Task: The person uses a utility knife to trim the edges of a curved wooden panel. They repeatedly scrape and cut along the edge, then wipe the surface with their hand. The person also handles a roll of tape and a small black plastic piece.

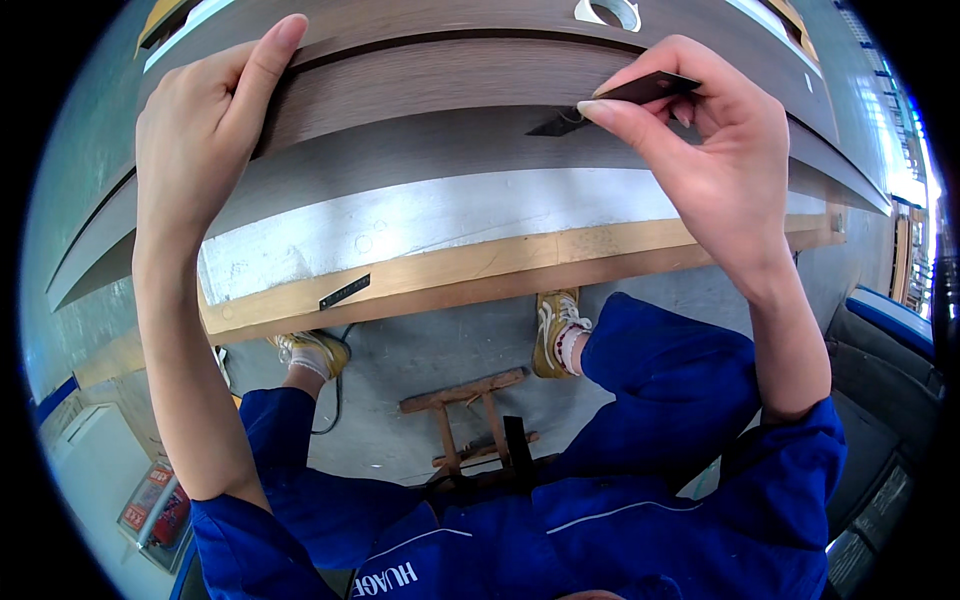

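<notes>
A dark brown wood-grain panel [400, 84] lies across the workbench in front of me. My left hand [208, 125] grips this panel at its left part, fingers curled down and thumb lying along the top edge. Between the thumb and fingers of my right hand [715, 140] is a thin, dark, flat blade [640, 90]. Its pointed tip is angled to the left, over the panel's near edge. Whether the tip touches the panel I cannot tell.
A white tape roll [630, 14] sits on the panels at the far side. Along the near side runs the bench's light wooden edge [480, 252], bearing a short black strip [345, 291]. Below, a wooden frame [465, 392] stands on the floor between my feet. A dark cable lies by my left shoe.
</notes>
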A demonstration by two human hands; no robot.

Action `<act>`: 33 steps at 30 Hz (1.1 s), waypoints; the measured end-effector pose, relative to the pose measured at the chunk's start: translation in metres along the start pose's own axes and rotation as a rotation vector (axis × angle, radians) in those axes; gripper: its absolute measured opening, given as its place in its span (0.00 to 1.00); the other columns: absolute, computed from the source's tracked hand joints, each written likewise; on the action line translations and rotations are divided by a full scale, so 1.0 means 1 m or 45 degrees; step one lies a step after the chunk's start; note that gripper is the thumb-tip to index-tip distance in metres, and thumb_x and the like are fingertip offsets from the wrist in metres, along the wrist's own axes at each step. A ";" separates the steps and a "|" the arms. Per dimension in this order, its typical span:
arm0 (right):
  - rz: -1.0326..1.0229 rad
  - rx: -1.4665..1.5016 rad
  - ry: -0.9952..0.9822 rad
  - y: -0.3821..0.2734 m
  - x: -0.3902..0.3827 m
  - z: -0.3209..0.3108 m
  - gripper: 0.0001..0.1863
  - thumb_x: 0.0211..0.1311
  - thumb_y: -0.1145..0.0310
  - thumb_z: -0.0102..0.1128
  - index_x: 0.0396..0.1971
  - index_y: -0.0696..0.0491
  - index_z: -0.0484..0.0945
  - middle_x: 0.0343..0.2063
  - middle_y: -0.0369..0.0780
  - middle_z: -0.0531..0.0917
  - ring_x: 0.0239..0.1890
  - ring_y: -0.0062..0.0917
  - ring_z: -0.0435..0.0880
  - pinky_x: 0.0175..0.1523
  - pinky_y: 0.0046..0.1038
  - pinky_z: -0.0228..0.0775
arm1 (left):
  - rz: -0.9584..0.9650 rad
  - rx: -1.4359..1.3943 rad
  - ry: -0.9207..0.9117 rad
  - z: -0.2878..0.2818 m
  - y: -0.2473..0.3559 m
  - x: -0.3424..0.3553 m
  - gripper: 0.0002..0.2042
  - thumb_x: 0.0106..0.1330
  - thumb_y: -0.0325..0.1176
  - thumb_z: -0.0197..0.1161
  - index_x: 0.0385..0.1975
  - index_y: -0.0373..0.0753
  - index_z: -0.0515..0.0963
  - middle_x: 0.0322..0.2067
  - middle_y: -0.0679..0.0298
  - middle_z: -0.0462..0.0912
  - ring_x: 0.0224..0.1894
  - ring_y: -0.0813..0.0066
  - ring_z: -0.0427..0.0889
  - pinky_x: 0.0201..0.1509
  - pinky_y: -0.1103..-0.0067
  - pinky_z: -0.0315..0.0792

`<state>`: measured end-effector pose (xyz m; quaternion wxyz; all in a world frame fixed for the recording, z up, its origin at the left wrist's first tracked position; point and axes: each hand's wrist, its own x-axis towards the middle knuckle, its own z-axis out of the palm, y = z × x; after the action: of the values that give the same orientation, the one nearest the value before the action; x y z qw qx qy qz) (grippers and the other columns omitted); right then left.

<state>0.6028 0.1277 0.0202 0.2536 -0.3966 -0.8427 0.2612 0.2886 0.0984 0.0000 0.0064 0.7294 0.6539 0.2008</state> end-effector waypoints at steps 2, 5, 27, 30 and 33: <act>-0.136 -0.006 0.041 -0.002 0.002 0.004 0.05 0.58 0.76 0.68 0.33 0.57 0.82 0.27 0.32 0.81 0.30 0.10 0.74 0.36 0.13 0.64 | -0.018 -0.003 -0.042 0.001 -0.003 -0.002 0.32 0.72 0.61 0.46 0.17 0.37 0.73 0.12 0.68 0.61 0.16 0.77 0.60 0.24 0.77 0.54; -0.143 0.090 0.110 -0.009 0.001 0.013 0.04 0.58 0.76 0.68 0.33 0.57 0.82 0.27 0.31 0.81 0.29 0.10 0.74 0.36 0.13 0.64 | -0.022 0.009 -0.059 0.002 -0.010 0.000 0.33 0.72 0.61 0.45 0.16 0.38 0.73 0.11 0.68 0.61 0.15 0.77 0.60 0.23 0.78 0.54; 0.030 0.206 -0.483 -0.039 -0.119 0.026 0.05 0.52 0.76 0.63 0.26 0.56 0.75 0.25 0.43 0.77 0.32 0.37 0.79 0.39 0.36 0.73 | 0.574 -0.161 0.083 0.029 0.079 0.007 0.36 0.51 0.41 0.74 0.63 0.41 0.70 0.49 0.56 0.78 0.49 0.56 0.77 0.53 0.68 0.73; -0.091 0.179 -0.409 -0.035 -0.134 0.036 0.04 0.52 0.76 0.63 0.27 0.57 0.76 0.26 0.43 0.78 0.34 0.38 0.79 0.41 0.37 0.74 | 0.575 -0.085 0.122 0.037 0.086 0.010 0.31 0.54 0.40 0.72 0.58 0.37 0.73 0.45 0.59 0.79 0.46 0.61 0.78 0.51 0.70 0.73; -0.089 0.154 -0.360 -0.022 -0.132 0.033 0.04 0.51 0.76 0.61 0.27 0.58 0.76 0.28 0.45 0.80 0.37 0.41 0.81 0.43 0.39 0.74 | 0.585 -0.131 0.017 0.034 0.081 0.011 0.26 0.61 0.38 0.67 0.60 0.38 0.72 0.49 0.55 0.78 0.50 0.56 0.77 0.55 0.69 0.72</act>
<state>0.6431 0.0019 -0.0190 0.1647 -0.3105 -0.8660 0.3558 0.3768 0.1056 -0.0063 -0.0066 0.8563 0.4597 0.2351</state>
